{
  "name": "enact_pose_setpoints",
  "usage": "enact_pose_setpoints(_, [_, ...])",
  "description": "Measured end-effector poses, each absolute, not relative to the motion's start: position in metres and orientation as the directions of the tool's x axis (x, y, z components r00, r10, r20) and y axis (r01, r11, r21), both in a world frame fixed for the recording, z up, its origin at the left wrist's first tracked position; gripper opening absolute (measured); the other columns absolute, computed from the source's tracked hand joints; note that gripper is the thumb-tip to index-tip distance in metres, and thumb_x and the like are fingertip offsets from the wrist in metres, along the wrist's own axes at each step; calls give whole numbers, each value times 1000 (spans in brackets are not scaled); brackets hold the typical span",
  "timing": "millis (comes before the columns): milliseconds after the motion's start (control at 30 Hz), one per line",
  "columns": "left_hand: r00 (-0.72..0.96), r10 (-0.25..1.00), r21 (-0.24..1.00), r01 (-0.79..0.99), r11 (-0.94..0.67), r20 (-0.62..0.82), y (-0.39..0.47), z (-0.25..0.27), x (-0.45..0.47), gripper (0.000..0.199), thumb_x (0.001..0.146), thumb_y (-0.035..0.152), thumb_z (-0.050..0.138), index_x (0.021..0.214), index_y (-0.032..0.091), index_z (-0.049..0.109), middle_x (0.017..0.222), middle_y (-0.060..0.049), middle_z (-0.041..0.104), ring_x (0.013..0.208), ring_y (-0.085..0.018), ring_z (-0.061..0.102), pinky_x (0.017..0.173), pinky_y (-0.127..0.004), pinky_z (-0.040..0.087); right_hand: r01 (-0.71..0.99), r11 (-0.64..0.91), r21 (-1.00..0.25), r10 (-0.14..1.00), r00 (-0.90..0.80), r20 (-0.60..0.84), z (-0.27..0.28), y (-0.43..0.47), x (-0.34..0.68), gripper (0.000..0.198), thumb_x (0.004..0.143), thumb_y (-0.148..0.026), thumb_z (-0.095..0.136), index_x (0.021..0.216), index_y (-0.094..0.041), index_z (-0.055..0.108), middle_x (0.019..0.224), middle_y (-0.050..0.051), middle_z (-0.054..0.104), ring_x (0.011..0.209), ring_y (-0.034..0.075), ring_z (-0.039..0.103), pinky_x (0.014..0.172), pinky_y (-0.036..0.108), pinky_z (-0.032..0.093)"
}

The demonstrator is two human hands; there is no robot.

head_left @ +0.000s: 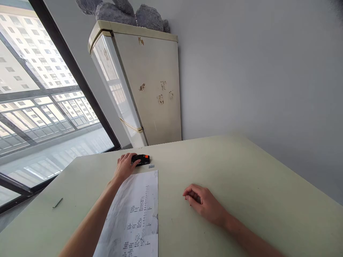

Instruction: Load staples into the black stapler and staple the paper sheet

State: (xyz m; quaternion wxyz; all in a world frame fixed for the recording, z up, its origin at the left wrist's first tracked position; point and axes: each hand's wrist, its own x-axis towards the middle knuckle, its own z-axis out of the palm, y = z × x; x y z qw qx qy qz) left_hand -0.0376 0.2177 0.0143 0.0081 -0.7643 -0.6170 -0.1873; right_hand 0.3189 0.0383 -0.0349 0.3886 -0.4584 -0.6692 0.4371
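My left hand (pixel 125 167) reaches across the paper to its far edge, fingers and thumb closed around a black stapler (pixel 144 160) with an orange patch at its right end. Part of the stapler is hidden under the fingers. Just in front of it lies a small grey strip (pixel 151 166), perhaps staples. A printed sheet of paper (pixel 136 210) lies flat beneath my left forearm, which covers some of it. To the right of the sheet, my right hand (pixel 202 201) rests on the table, fingers curled towards the thumb, with nothing visible in the hollow.
The pale green table (pixel 241 171) fills the foreground. A thin dark strip (pixel 58 202) lies on its left side. Behind stands an old fridge (pixel 158 71) with grey plush toys (pixel 115 14) on top. Windows (pixel 40 82) are on the left, a grey wall (pixel 254 71) on the right.
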Motion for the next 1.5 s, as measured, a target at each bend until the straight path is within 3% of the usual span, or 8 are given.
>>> enact_pose_setpoints(300, [161, 950, 200, 955, -219, 269, 221, 20, -38, 34, 96, 48, 51, 111, 21, 65, 115, -13, 75, 110, -35, 68, 95, -46, 51, 262, 211, -942, 950, -283, 134, -36, 39, 319, 18, 99, -34, 56, 93, -23, 68, 83, 2, 66, 74, 18, 58, 65, 30, 46])
enact_pose_setpoints(633, [88, 864, 262, 933, -245, 495, 185, 29, -4, 41, 106, 50, 36, 127, 19, 53, 127, -16, 66, 101, -32, 69, 86, -45, 53, 194, 198, -961, 957, -250, 146, -37, 40, 320, 17, 97, -33, 59, 94, -21, 70, 79, 1, 67, 73, 17, 60, 65, 29, 47])
enact_pose_setpoints(833, [283, 804, 274, 837, -473, 523, 165, 43, 50, 34, 108, 50, 41, 126, 23, 53, 121, -9, 68, 102, -27, 69, 86, -40, 54, 147, 136, -980, 991, -26, 134, -45, 44, 325, 29, 100, -49, 56, 103, -23, 69, 90, 4, 70, 82, 21, 66, 73, 32, 53])
enact_pose_setpoints(967, [439, 763, 268, 753, -601, 475, 137, 38, 91, 26, 109, 47, 45, 119, 25, 54, 113, -6, 69, 96, -24, 70, 83, -37, 54, 135, 82, -987, 971, 213, 109, -52, 53, 338, 39, 98, -59, 55, 109, -23, 65, 106, 10, 71, 95, 25, 67, 79, 35, 53])
enact_pose_setpoints(1100, [540, 730, 265, 697, -667, 418, 103, 26, 126, 20, 108, 43, 50, 114, 25, 55, 108, -4, 71, 88, -23, 70, 77, -36, 54, 122, 63, -991, 936, 336, 101, -55, 61, 353, 42, 98, -62, 53, 112, -24, 63, 111, 10, 71, 103, 27, 66, 85, 38, 53])
enact_pose_setpoints(1233, [598, 714, 279, 662, -696, 364, 77, 16, 151, 19, 108, 41, 50, 114, 23, 55, 109, -4, 70, 86, -23, 68, 79, -38, 54, 104, 78, -992, 934, 341, 109, -54, 64, 360, 41, 99, -63, 52, 104, -25, 65, 106, 8, 72, 99, 26, 67, 85, 37, 54])
enact_pose_setpoints(1500, [616, 711, 337, 626, -703, 338, 63, 1, 163, 14, 109, 36, 51, 113, 23, 54, 109, -3, 69, 89, -22, 69, 81, -37, 55, 90, 125, -988, 971, 193, 140, -45, 63, 357, 45, 98, -66, 55, 88, -24, 65, 89, 5, 70, 83, 22, 66, 79, 34, 55])
